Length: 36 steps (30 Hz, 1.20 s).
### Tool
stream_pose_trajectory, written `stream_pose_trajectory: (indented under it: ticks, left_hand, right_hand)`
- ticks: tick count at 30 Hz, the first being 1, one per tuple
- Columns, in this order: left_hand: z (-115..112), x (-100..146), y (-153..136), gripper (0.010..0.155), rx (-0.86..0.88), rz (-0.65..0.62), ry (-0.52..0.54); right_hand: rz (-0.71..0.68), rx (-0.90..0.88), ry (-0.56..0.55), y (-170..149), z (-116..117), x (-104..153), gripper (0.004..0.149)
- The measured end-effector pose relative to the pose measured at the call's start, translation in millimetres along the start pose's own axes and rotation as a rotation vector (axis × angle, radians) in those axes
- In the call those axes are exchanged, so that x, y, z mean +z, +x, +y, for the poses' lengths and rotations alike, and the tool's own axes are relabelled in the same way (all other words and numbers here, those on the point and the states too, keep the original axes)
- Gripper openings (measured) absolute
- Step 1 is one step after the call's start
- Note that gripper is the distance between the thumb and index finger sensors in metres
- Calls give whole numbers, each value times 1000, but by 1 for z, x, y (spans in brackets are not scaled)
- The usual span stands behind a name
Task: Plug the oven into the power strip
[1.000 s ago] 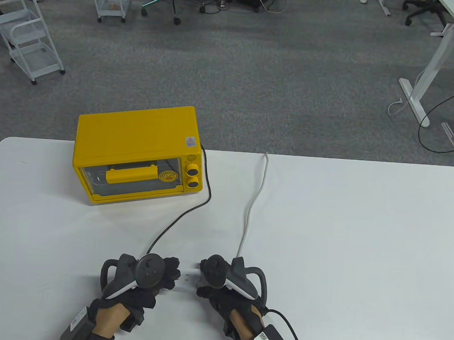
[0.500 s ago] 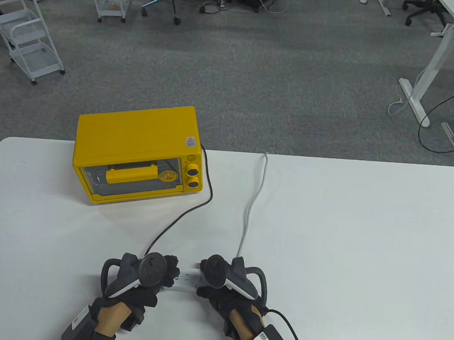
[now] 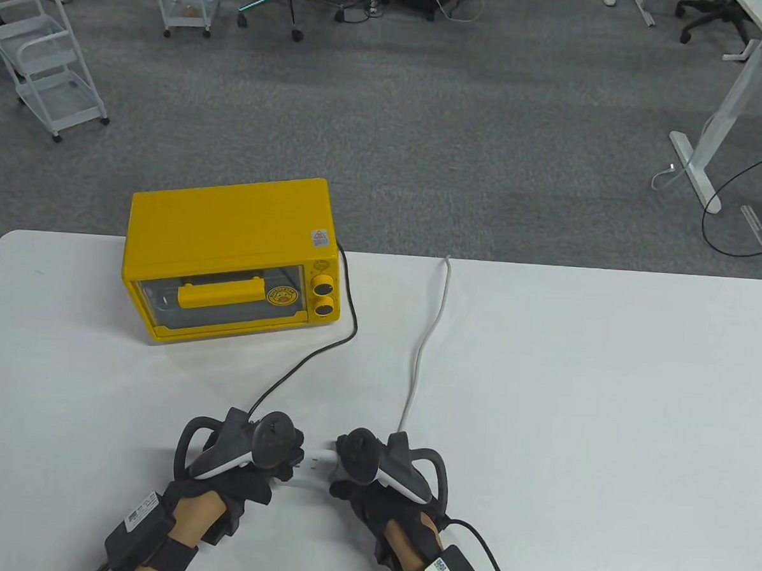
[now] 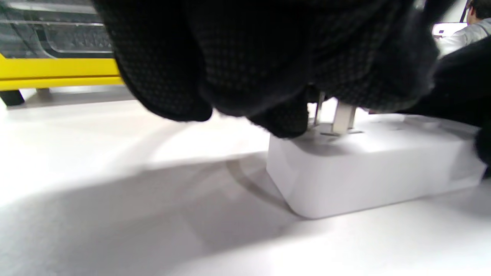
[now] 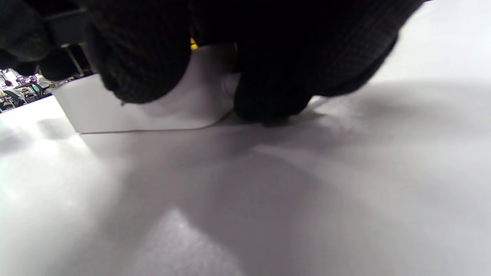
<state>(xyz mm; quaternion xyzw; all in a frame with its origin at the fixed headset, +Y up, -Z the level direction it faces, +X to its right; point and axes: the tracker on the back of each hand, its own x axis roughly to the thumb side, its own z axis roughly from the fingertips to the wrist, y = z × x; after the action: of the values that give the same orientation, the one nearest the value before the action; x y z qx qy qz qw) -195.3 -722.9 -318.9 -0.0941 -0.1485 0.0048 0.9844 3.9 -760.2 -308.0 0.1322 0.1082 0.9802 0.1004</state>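
A white table stands on grey carpet with a wire cart behind it, and the yellow oven sits at the table's far left. At the near edge the left hand clenches the plug (prongs part-way into the slots), its black cord running to the oven. The right hand grips the far end of the white power strip, fingers pressed to the table.
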Motion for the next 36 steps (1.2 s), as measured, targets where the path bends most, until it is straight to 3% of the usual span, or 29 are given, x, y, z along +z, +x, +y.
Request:
stream_pose_trajectory:
  ticks: [5,12,22,28,36]
  left_hand:
    - [-1,-3,-4,65,41,-12,-28]
    - [-2,-9,15,64,-149,-22,-48]
    - [-6,-3,3,64,-37,59,-31]
    - [-12,3,0,64,-21,28,23]
    - [-19,3,-13,65,104,10,-71]
  right_hand:
    - [0,0,2,0,0,0,73]
    - [-4,5,3,1,0,0,73]
    - [-2,11,1,1,0,0,73]
    - [0,5,-1,1,0,0,73]
    - [1,-3,6,0,-1,0,73]
